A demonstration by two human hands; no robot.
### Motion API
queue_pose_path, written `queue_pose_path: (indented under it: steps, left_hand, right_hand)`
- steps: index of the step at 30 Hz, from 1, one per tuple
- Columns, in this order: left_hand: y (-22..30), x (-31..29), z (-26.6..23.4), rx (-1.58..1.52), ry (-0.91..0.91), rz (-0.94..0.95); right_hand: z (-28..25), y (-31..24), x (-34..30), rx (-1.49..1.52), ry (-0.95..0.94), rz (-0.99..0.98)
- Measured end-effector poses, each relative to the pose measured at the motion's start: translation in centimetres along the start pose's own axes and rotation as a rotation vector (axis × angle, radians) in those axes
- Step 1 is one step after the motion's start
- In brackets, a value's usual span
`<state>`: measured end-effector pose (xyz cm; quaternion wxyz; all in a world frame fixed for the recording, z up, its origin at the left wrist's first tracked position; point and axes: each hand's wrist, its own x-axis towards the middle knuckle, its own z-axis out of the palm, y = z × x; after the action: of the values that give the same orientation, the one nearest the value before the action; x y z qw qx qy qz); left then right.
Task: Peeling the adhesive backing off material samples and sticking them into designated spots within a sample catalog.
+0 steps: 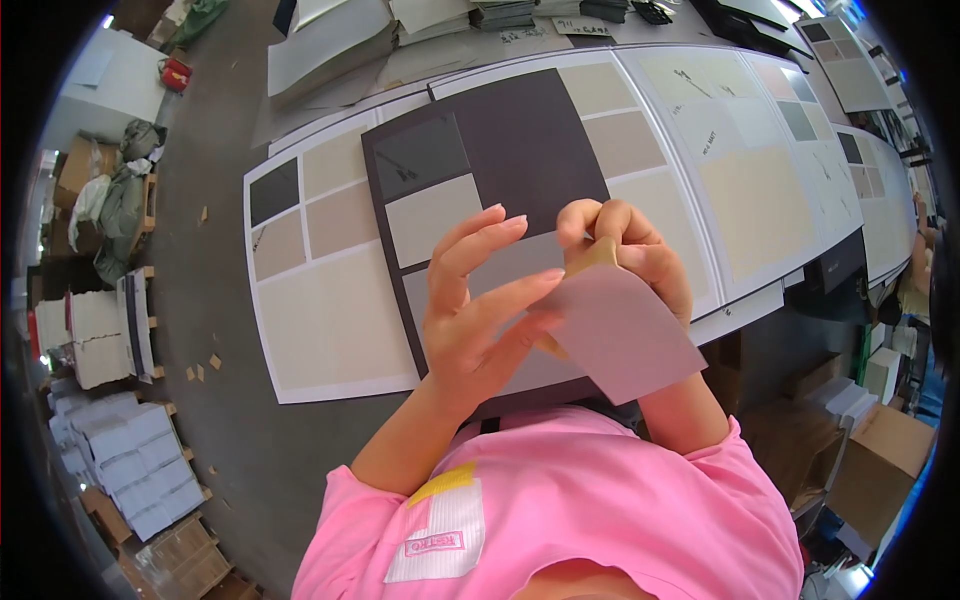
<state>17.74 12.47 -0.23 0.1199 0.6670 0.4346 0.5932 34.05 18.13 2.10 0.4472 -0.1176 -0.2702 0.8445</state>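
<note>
My right hand (640, 245) pinches the top edge of a pinkish-grey sample sheet (635, 330), which bends down from its fingers. A tan backing shows at that folded edge. My left hand (480, 300) has its fingers spread, the index fingertip and thumb at the sheet's left edge; whether they press on it is hard to tell. Beneath both hands lies a dark sample board (515, 130) with a black, a cream and a grey swatch, the grey one partly covered by my hands. It rests on a white sample board (325, 330) with beige and dark swatches.
More swatch boards (765, 200) extend along the table to the right. Stacks of sheets (330, 50) line its far side. Wrapped paper stacks (130, 460) stand on pallets at the left, beside the grey floor (225, 290). A cardboard box (880, 465) sits at the lower right.
</note>
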Motion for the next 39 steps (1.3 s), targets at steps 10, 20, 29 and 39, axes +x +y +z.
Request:
queue_pose_path:
  steps: [10,20,29,39]
  left_hand:
    - [-2.7,1.0,0.1,-0.379,0.168,-0.367]
    - [-4.0,2.8,-0.3,-0.387,0.194,-0.743]
    - [-5.6,3.6,0.2,-0.436,0.238,-0.883]
    - [-6.8,2.6,1.3,-0.232,0.26,-0.715]
  right_hand:
    - [-2.3,-2.3,2.7,-0.716,0.124,-0.098]
    - [-6.5,-5.0,3.8,-0.384,0.355,-0.209]
    - [-5.6,-7.3,4.4,-0.686,0.373,-0.004]
    - [-2.5,-4.8,5.7,-1.125,0.518,0.247]
